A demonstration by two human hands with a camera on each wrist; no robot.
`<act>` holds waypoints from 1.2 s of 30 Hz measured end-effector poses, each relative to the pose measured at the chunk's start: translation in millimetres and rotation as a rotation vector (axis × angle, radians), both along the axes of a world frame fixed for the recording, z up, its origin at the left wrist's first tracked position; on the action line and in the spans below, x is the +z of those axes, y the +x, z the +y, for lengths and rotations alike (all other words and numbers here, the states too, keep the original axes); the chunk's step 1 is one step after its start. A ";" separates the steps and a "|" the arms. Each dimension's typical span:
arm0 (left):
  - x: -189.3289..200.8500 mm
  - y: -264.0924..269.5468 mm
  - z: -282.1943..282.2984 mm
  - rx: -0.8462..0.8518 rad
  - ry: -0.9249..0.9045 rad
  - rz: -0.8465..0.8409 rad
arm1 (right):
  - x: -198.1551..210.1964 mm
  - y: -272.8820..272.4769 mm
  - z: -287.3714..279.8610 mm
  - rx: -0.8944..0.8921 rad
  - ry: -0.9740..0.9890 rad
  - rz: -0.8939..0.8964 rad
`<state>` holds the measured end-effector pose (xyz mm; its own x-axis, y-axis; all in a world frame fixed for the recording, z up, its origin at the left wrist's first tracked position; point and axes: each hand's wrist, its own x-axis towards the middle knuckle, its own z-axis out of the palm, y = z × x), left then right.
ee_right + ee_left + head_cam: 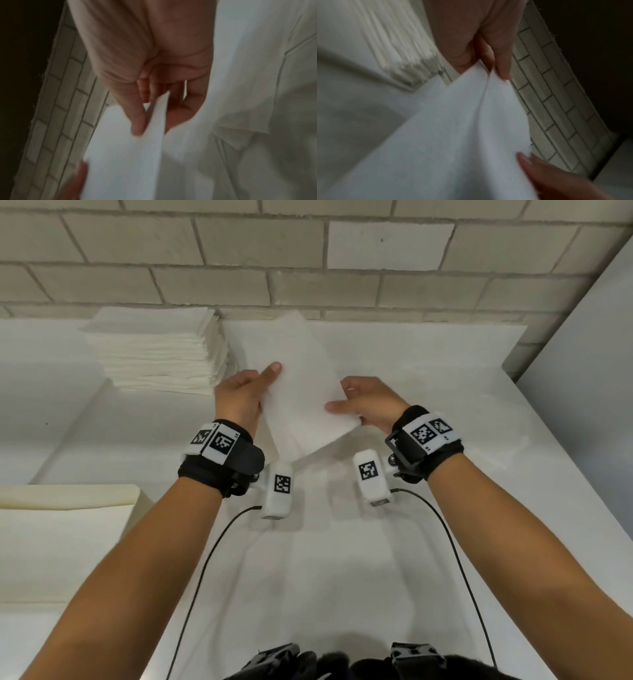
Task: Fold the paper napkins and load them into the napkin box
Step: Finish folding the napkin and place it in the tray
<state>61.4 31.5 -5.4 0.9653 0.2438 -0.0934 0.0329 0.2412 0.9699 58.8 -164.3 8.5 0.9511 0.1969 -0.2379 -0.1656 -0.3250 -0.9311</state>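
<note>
white table (428,392) by a brick wall (308,251): one napkin stack (154,350); beside it, left hand (239,400) and right hand (371,404) fingers pinch one napkin (305,392).

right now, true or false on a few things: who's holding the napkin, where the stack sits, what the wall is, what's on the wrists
1. Both hands hold one white napkin: the left hand and the right hand. True.
2. The napkin lies flat on the counter. False: it is held up above the counter.
3. The stack of napkins sits to the left of the hands, by the wall. True.
4. The wall is bare wood. False: the wall is pale brick-pattern tile.
5. Both wrists are bare. False: each wears a black band with printed markers.
</note>
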 end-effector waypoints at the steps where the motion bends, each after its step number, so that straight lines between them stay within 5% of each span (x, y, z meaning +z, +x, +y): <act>1: 1.4 3.6 7.5 0.068 0.089 -0.015 | 5.1 1.3 -4.7 -0.082 0.009 -0.034; 3: 6.8 10.5 22.5 0.204 0.278 -0.086 | 17.8 4.7 -13.1 -0.177 -0.052 -0.181; 6: 19.8 14.5 35.5 0.351 0.603 -0.240 | 45.5 7.3 -12.8 -0.059 -0.498 -0.434; 9: 37.1 9.1 23.1 0.095 0.742 -0.310 | 71.3 5.3 5.2 0.189 -0.873 -0.520; 11: 40.4 1.2 9.5 -0.251 0.829 -0.250 | 80.4 6.7 19.2 0.297 -0.856 -0.541; 13: 35.6 -3.4 0.2 -0.413 0.921 -0.245 | 85.0 9.2 30.9 0.317 -0.777 -0.573; 18: 25.8 -4.0 -1.3 -0.286 0.829 -0.339 | 82.9 31.1 41.9 0.212 -0.613 -0.631; 21: 26.8 -2.2 4.9 -0.285 0.761 -0.329 | 72.3 42.2 48.0 0.162 -0.504 -0.615; 25: 28.0 5.7 35.5 -0.105 0.719 -0.298 | 40.9 55.9 47.0 -0.157 -0.271 -0.425; 30: 27.5 11.8 80.7 0.177 0.785 -0.240 | -27.2 66.4 50.1 0.217 -0.837 -0.030; 36: 22.2 17.8 101.4 0.303 0.707 -0.060 | -61.0 81.0 63.9 0.244 -1.037 0.024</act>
